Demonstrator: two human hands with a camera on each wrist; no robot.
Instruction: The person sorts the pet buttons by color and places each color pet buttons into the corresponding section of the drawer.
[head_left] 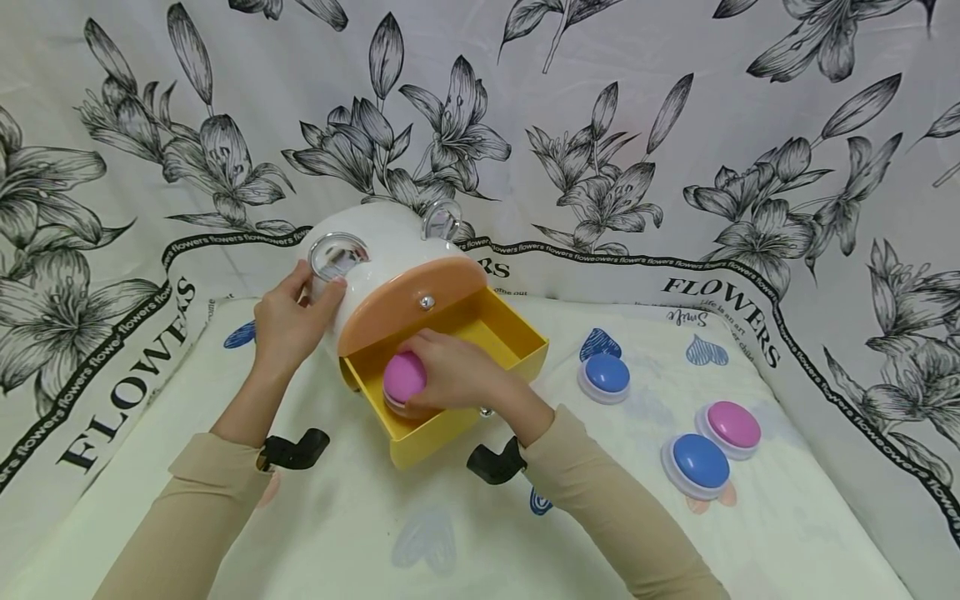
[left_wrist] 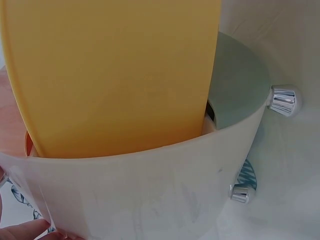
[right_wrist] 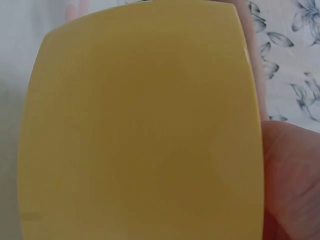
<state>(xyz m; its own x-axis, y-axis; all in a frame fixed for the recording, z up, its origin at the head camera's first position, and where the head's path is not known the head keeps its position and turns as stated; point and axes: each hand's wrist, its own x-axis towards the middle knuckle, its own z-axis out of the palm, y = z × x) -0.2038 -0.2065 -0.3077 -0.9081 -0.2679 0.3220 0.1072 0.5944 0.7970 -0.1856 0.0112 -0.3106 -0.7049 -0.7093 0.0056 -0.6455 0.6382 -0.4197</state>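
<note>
A rounded white box [head_left: 386, 229] with two chrome rings on top and an orange panel [head_left: 397, 304] in front stands tilted on the cloth. Its yellow drawer [head_left: 431, 442] is pulled out. My left hand [head_left: 292, 323] holds the box's left side by the chrome ring [head_left: 337, 255], thumb and fingers on either side of the ring. Inside the drawer, at its left end, my right hand [head_left: 461, 373] grips a pink push button [head_left: 404, 377] with a pale base. In the right wrist view the drawer's yellow wall [right_wrist: 140, 125] hides the button and most of the hand.
Right of the drawer lie a blue push button [head_left: 607, 372], another blue push button [head_left: 701, 460] and a pink push button [head_left: 733, 425], all on white bases. Chrome feet [left_wrist: 284, 101] jut from the box's underside. A flower-printed curtain [head_left: 570, 150] stands behind.
</note>
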